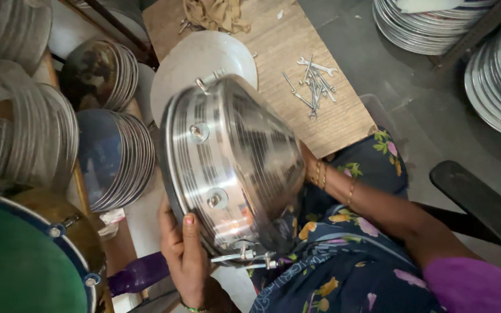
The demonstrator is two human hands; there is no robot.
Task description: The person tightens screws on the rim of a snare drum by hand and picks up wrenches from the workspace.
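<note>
Stacks of metal discs [117, 159] crowd the left of a workshop floor, and a wooden board [297, 52] with loose spanners [315, 84] lies farther off. Held over the lap is a shiny steel bowl-shaped shell [233, 168], tilted on edge, its rim facing left and its dome to the right. The left hand [187, 249] grips the near rim from below, thumb on the outside. The right hand [307, 168] reaches behind the dome, mostly hidden; I cannot tell its grasp.
</note>
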